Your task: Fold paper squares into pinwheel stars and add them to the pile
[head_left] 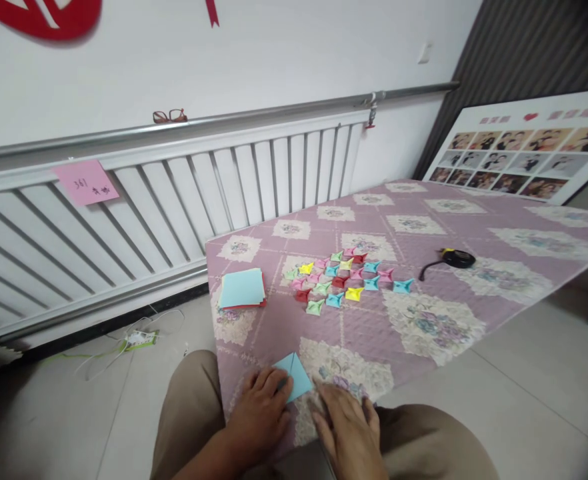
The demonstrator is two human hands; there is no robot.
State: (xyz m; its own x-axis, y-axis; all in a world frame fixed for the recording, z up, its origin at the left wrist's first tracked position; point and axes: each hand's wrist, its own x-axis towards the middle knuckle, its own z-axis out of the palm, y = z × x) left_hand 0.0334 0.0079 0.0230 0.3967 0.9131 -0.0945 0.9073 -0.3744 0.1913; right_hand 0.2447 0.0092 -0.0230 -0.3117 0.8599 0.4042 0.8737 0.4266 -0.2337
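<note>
A light blue square of folding paper lies turned like a diamond near the table's front edge, with a crease running down from its top corner. My left hand rests on its left part, fingers curled and pressing it against the cloth, so that corner is hidden. Beside the paper's right corner, my right hand lies low on the tablecloth, its fingers stretched and a little apart, holding nothing. Beyond both hands stand several small folded paper pieces in rows, coloured red, pink, yellow, green and blue.
A stack of square paper, light blue on top with red beneath, sits at the table's left edge. On the right lies a black cord bundle. A photo board leans at the back right. A white radiator lines the wall.
</note>
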